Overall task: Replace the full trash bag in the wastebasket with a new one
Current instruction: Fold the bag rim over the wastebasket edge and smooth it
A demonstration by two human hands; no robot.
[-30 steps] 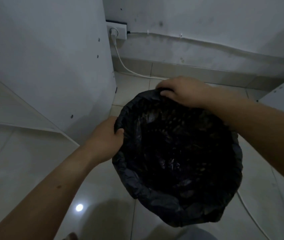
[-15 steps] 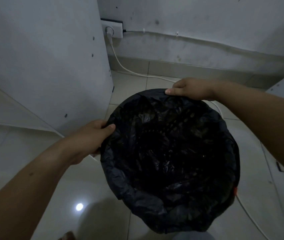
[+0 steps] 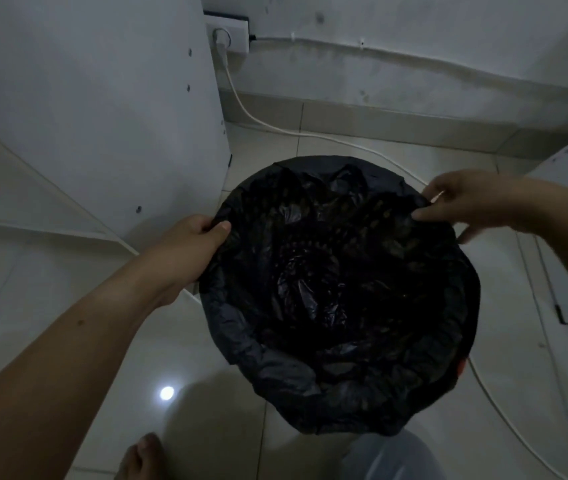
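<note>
- Since half a second ago the right hand [image 3: 472, 202] has slid from the far edge of the rim round to its right side; the left hand [image 3: 189, 244] has stayed at the left side.
- At far left a white flat panel [image 3: 95, 98] with small screw holes stands beside the basket.
- The left hand is closed on the edge of the crinkled black plastic trash bag [image 3: 241, 327], thumb lying on top of the fold.
- The bag lines the round wastebasket [image 3: 461, 367], its mouth turned over the rim; a small red patch of the basket shows at lower right.
- The basket stands on the glossy pale tiled floor [image 3: 50, 289].
- The right hand pinches the bag's edge, fingers curled.
- A white power cable [image 3: 310, 131] runs from the wall socket [image 3: 228, 36] behind the basket.
</note>
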